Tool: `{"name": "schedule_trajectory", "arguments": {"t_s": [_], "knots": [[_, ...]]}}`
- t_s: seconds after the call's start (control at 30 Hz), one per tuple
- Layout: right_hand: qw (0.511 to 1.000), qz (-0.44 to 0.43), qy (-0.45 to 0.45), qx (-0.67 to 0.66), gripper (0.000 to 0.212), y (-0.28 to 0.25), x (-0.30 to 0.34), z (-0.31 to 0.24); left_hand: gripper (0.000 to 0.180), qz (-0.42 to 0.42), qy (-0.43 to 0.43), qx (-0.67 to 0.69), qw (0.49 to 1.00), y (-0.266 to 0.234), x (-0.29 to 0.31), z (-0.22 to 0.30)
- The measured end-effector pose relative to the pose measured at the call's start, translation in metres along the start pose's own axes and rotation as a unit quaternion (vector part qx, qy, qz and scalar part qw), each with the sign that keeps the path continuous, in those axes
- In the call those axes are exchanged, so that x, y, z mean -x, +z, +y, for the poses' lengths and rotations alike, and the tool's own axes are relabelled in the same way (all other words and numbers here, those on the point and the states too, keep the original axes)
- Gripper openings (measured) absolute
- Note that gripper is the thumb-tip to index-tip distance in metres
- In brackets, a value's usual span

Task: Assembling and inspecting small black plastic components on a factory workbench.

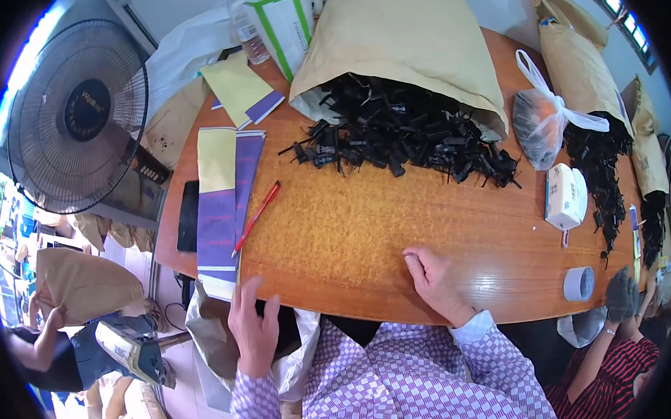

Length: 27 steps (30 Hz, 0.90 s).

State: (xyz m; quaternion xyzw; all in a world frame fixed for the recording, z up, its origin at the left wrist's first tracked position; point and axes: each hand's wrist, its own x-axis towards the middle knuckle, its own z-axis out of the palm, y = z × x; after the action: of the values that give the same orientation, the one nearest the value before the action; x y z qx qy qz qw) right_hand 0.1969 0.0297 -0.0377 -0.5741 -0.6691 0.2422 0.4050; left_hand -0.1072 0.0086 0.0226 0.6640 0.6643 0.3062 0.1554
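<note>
My left hand (254,323) hovers at the table's front edge, above an open white-lined sack (210,327). Its fingers are apart and hold nothing. My right hand (433,279) rests on the table near the front edge, fingers curled in, with nothing visible in them. Farther back, a pile of small black plastic parts (400,135) spills from a big brown paper sack (410,41) lying on its side. Left of the pile lie purple and yellow printed sheets (216,192), with a red pen (257,217) across their right edge.
A dark phone-like slab (188,216) lies left of the sheets. A large fan (77,116) stands at the left. Rightward are a knotted plastic bag (539,122), a tissue pack (565,197), a tape roll (578,283) and more black parts (608,182). People work on both sides.
</note>
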Motion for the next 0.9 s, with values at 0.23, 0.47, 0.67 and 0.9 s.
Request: {"name": "schedule_trajectory", "arguments": {"t_s": [0.23,0.47,0.67,0.9], "knots": [[0.999,0.020,0.005,-0.047,0.006,-0.005,-0.005,0.002,0.038,0.031,0.130,0.087,0.987,0.113,-0.200,0.008],[0.994,-0.043,0.040,-0.088,0.008,-0.005,-0.007,0.004,0.035,0.047,0.093,-0.022,0.994,0.183,-0.243,0.017],[0.993,-0.037,-0.029,-0.105,0.008,0.000,-0.026,0.017,0.026,0.020,0.189,-0.078,0.979,0.175,-0.212,0.077],[0.989,-0.064,-0.024,-0.127,0.009,0.001,-0.033,0.015,0.045,-0.001,0.309,-0.395,0.865,0.213,-0.335,0.065]]}}
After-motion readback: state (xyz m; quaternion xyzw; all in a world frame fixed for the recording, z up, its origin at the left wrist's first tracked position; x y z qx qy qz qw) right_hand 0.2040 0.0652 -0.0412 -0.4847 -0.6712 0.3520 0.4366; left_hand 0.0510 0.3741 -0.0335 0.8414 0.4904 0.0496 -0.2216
